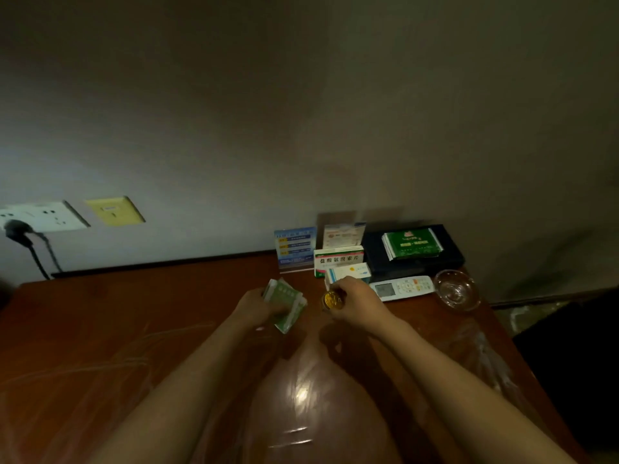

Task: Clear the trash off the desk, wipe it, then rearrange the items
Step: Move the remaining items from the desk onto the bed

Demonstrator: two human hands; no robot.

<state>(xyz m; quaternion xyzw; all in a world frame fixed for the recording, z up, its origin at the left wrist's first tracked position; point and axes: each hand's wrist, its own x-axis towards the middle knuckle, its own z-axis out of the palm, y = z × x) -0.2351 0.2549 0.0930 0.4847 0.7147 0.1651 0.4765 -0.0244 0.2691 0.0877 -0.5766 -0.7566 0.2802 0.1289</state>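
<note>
The bench (100, 329) is a reddish-brown wooden top with a glossy, scratched finish that throws back a bright spot of light near its front edge. Both bare forearms reach forward over it from the bottom of the view, and the two hands meet near the middle of the back half.

The left hand (251, 304) curls its fingers around a small bundle of green and white paper packets (286, 304), flat and rectangular, held tilted just above the wood. The right hand (355, 301) grasps a small round object with a shiny gold lid (332, 300), the lid facing left toward the packets; what lies under the lid is hidden by the fingers.

Along the wall at the back right stand two upright printed cards, a blue card (295, 246) and a pale card (343, 235). In front of them lie two cardboard medicine boxes, a green and white box (338, 259) and, just before it, a smaller white and blue box (350, 272) touching the right hand's knuckles. To the right sits a dark flat case (445, 262) with one green foil pack (412, 244) on top. One white remote control (405, 288) lies before the case, and one round clear glass dish (456, 289) sits at the bench's right edge.

On the wall at left are one white socket plate (43, 216), with a black plug in it, and one yellow plate (115, 211).
</note>
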